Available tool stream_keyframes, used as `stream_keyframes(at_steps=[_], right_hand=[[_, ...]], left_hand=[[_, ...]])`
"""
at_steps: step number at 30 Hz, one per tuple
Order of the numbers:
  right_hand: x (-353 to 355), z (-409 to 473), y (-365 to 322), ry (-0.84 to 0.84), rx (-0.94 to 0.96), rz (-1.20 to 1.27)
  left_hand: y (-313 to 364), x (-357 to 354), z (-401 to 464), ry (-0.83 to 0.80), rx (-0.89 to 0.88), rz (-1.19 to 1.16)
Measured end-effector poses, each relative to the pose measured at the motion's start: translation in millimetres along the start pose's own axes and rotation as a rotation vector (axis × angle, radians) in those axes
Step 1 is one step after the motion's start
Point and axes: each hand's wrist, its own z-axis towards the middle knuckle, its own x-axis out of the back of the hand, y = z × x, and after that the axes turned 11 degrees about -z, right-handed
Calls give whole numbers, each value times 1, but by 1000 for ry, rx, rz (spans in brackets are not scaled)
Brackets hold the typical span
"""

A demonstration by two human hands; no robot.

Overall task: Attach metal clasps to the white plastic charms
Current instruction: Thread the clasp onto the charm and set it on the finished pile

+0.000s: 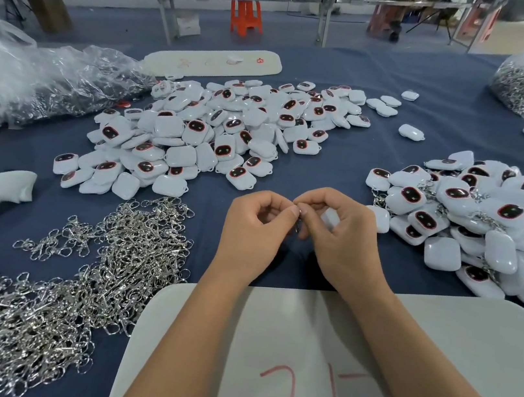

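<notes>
We have both hands together above the blue cloth, fingertips meeting. Our left hand (254,228) curls its fingers in and pinches a metal clasp (298,222) between thumb and forefinger; only a dark sliver of it hangs below the pinch. Our right hand (338,235) is curled too, its fingertips pinching at the same spot, and a white plastic charm (331,216) shows through the gap behind its fingers. Whether the clasp's ring is already through the charm's loop we cannot tell; the joint is hidden by our thumbs.

We judge the clasp to be light, stiff and smooth, so it will want to twist or slip out of a pinch. Best we hold it by the flat sides of its body, just under the ring, leaving the opening free. The charm looks like a glossy hard shell, light and slippery on its rounded faces; we should take it across its edges close to the small corner loop, which seems the thinnest and likeliest part to snap if forced.

Spare stock lies round our grip: the loose clasp pile (79,276) out to the left and nearer us, the bare charm pile (216,130) beyond our fingers and leftward, and the finished pile (474,223) with chains already on, just right of our right hand. The white board (438,326) lies under our forearms.
</notes>
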Motion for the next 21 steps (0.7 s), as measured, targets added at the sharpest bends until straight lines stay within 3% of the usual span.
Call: stream_keyframes(at_steps=[10, 16, 21], right_hand=[[-4, -2, 1, 111, 123, -159], [-3, 1, 4, -3, -14, -6], [-4, 2, 8, -51, -51, 60]], left_hand=[[0, -4, 1, 28, 158, -161], [1, -5, -1, 39, 129, -23], [3, -5, 2, 39, 144, -47]])
